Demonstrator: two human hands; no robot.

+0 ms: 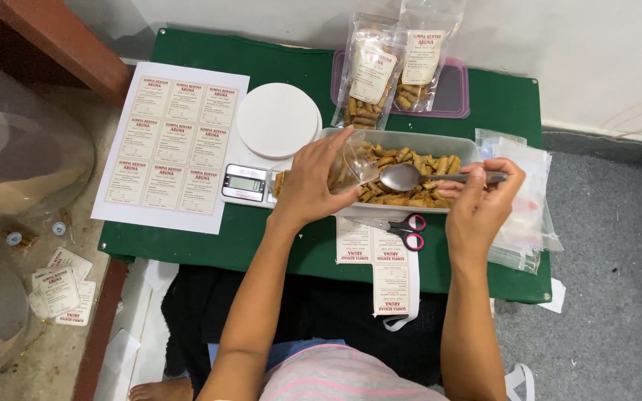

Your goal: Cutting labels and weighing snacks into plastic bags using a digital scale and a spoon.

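Looking down over the green worktop point(291, 245), I see my left hand point(313, 182) gripping a small clear plastic cup point(351, 162), fingers point(336, 142) curled around its side and holding it tilted over the near-left end of a long clear tub point(410, 141) of golden fried snack rolls. My right hand point(481, 200) holds a metal spoon point(417, 177) by the handle, fingers pinching it, the bowl lying level above the snacks just beside the cup's mouth; I cannot tell whether the spoon carries anything.

A white digital scale point(269, 137) with a round platform sits just left of the tub, touching it. A sheet of labels point(172, 145) lies further left. Behind the tub, two filled clear pouches point(388, 70) lean on a purple-rimmed tray point(455, 93). Scissors point(403, 223) with pink-and-black handles lie in front of the tub on a strip of labels point(388, 275), and a stack of flat clear bags point(525, 200) rests at the right edge of the worktop.
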